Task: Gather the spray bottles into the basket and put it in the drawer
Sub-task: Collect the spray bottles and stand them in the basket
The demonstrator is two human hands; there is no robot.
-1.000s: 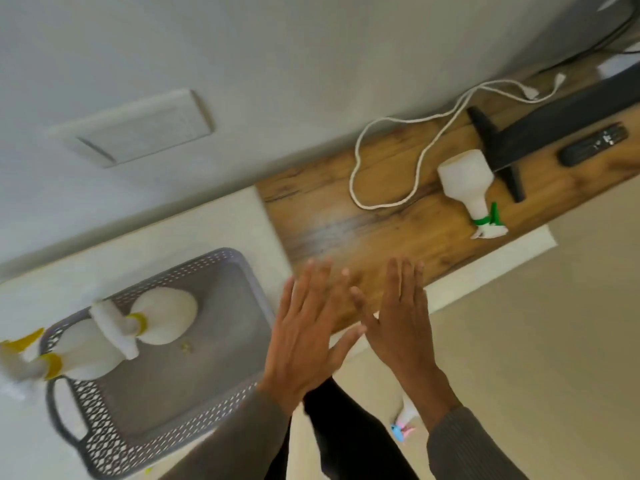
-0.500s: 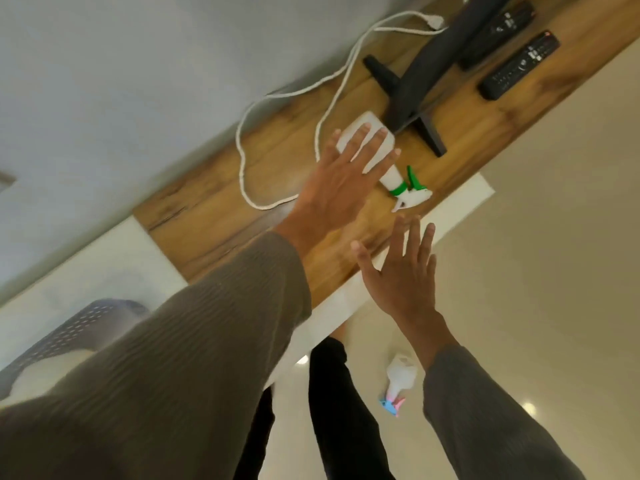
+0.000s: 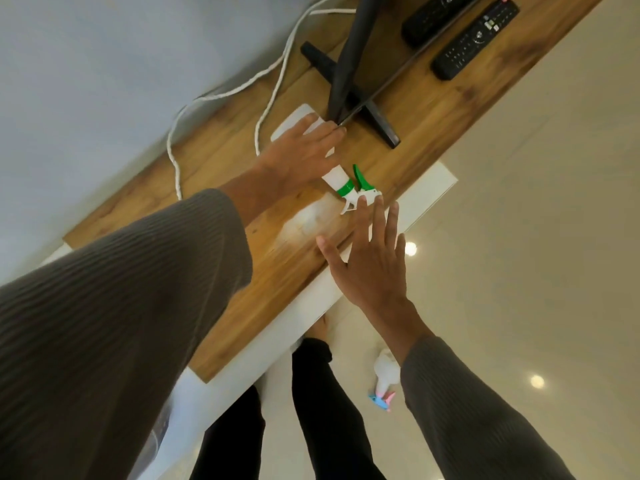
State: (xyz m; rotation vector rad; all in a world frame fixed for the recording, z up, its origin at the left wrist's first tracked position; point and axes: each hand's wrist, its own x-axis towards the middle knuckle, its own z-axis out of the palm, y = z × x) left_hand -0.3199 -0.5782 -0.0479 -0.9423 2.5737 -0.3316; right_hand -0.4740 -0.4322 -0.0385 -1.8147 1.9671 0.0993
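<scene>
Left hand (image 3: 304, 150) lies flat over the spray bottle (image 3: 334, 177) on the worktop (image 3: 221, 157), grip not yet closed; light, smooth plastic, best held around its body

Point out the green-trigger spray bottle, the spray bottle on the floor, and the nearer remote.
green-trigger spray bottle (image 3: 335, 177): head view, on its white neck above the green collar.
spray bottle on the floor (image 3: 385, 372): head view, on its white body.
nearer remote (image 3: 476, 38): head view, on its button face.
</scene>
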